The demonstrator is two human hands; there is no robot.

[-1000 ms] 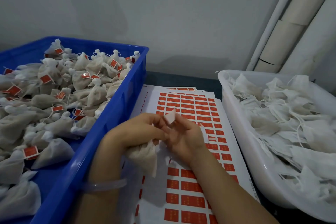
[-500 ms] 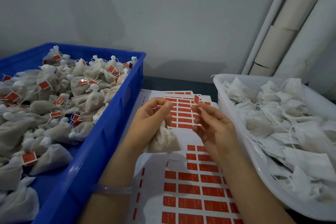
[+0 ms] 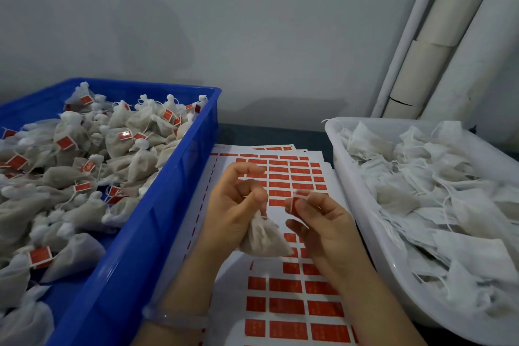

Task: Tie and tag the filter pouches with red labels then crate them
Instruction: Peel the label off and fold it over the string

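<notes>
- Far left on the dark tabletop (image 3: 269, 135): a blue crate (image 3: 134, 261), heaped with tied pouches (image 3: 84, 166), most with a small red tag on a white string.
- Low in the frame, beside the crate's near wall: a pale bracelet (image 3: 174, 317) round the left wrist.
- Centre left, raised above the sheets: left hand (image 3: 233, 205), fingers curled round the gathered neck of a filled pouch (image 3: 264, 239); the pouch's body hanging below the palm, clear of the paper and outside both containers.
- Under both hands: sheets of red labels (image 3: 286, 303) stacked flat on the tabletop between crate and tub, rows of red rectangles on white backing, with a bare white patch about the middle of the top sheet.
- Centre right, level with the left hand and just beside it: right hand (image 3: 323, 222), thumb and forefinger pinched on a single red label (image 3: 293, 203), other fingers loosely bent; label held near the pouch's neck, not plainly touching it.
- Right: a white tub (image 3: 373, 239), piled with untied pouches (image 3: 438, 205), flat and crumpled, loose strings trailing.
- Far right, against the grey wall: a white pipe (image 3: 407, 36) and pale tubes (image 3: 438, 36), leaning.
</notes>
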